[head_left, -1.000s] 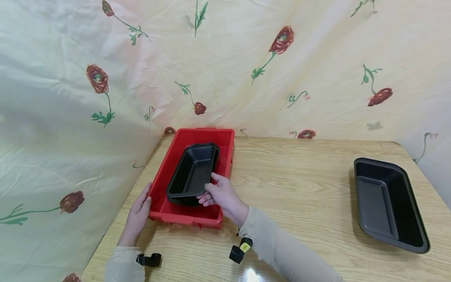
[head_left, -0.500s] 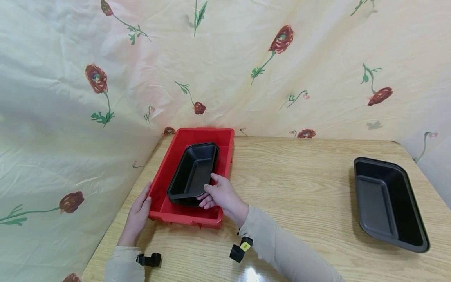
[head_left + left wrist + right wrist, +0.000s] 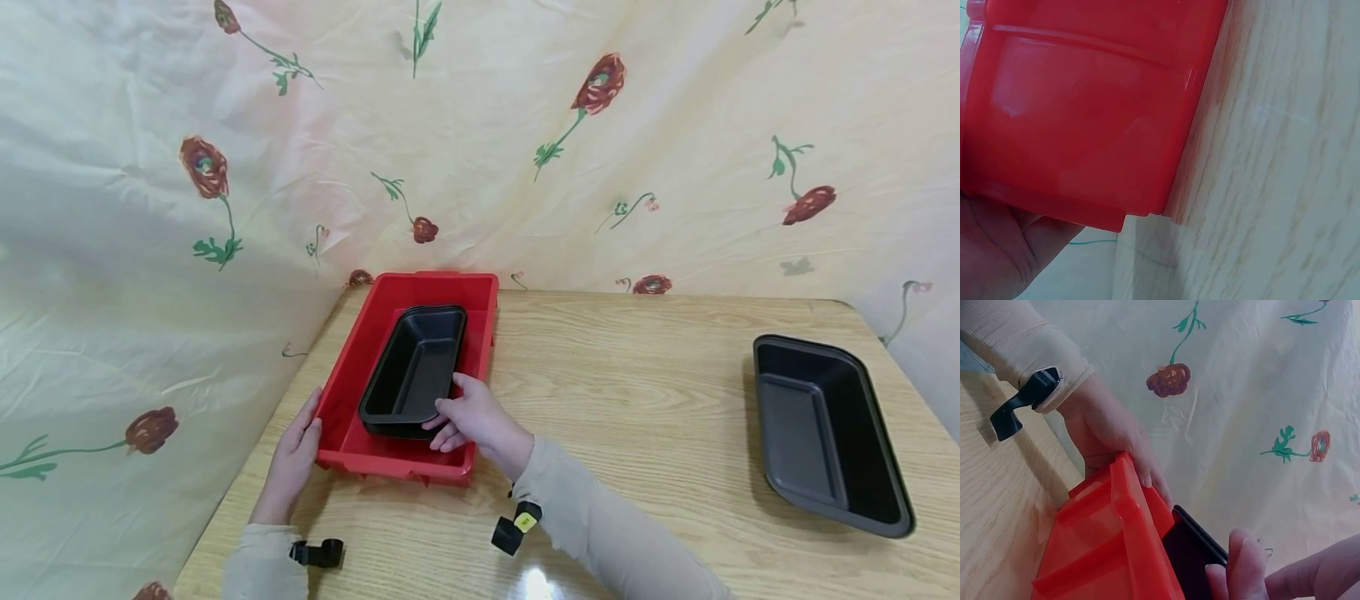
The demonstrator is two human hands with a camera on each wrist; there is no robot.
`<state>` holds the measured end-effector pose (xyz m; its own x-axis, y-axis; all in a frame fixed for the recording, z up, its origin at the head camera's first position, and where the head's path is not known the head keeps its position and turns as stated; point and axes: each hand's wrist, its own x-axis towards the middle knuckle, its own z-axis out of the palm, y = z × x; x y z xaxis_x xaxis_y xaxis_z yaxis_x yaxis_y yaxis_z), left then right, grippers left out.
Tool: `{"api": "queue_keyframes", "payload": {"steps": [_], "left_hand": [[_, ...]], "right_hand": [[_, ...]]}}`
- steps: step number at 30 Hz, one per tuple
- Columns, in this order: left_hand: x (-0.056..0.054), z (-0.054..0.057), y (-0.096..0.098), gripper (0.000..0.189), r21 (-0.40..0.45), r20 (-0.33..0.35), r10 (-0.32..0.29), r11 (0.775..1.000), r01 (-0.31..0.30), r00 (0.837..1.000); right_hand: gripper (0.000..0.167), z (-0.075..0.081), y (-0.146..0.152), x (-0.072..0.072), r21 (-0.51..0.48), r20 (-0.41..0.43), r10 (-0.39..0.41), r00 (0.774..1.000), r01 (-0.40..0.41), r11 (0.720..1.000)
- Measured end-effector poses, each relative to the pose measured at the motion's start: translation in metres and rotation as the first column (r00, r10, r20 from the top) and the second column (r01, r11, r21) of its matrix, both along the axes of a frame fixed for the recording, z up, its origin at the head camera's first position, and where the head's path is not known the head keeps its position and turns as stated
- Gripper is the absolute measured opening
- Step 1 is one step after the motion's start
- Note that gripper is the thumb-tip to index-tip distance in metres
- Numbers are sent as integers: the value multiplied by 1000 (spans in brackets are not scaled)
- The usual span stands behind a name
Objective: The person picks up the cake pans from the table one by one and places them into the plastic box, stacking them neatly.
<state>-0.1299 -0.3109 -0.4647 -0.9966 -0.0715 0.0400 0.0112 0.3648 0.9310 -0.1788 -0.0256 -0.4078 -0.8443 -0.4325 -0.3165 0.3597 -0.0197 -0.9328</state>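
Observation:
A black loaf pan (image 3: 416, 367) sits inside the red plastic bin (image 3: 360, 358), long side along the bin. Beneath its near rim another dark edge shows, apparently a second pan under it. My right hand (image 3: 480, 417) holds the loaf pan by its near right corner, thumb at the rim and other fingers spread lower; in the right wrist view, fingertips (image 3: 1244, 556) meet the pan's dark rim. On the bin's left side near the front corner, my left hand (image 3: 292, 458) grips the rim, thumb toward the inside. The left wrist view shows the bin's ribbed outer wall (image 3: 1085, 119) above that hand.
A larger black baking pan (image 3: 817, 433) stands at the right of the wooden table (image 3: 615, 400). Flowered cloth (image 3: 480, 150) hangs behind the table and along its left side, close to the bin. Black camera straps sit on both wrists.
The loaf pan has shifted slightly right and settled lower at its near end, my right hand moving a little with it. The left hand and the bin have stayed in place.

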Motion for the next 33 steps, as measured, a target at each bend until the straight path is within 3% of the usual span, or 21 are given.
{"api": "queue_keyframes", "payload": {"steps": [5,12,21,33], "left_hand": [[0,1,1,51,-9,13,13,1000,-13,1000],[0,2,2,51,-3,1,7,1000,-7,1000],[0,2,2,51,-7,3,11,1000,-11,1000],[1,3,2,52,-6,46,23,1000,-23,999]], "right_hand": [[74,3,2,3,16,33,42,999,-43,999],[59,4,8,5,39,23,98,995,-99,994],[74,3,14,5,55,38,131,991,-133,990],[77,3,20,8,75,41,133,990,-136,988]]}}
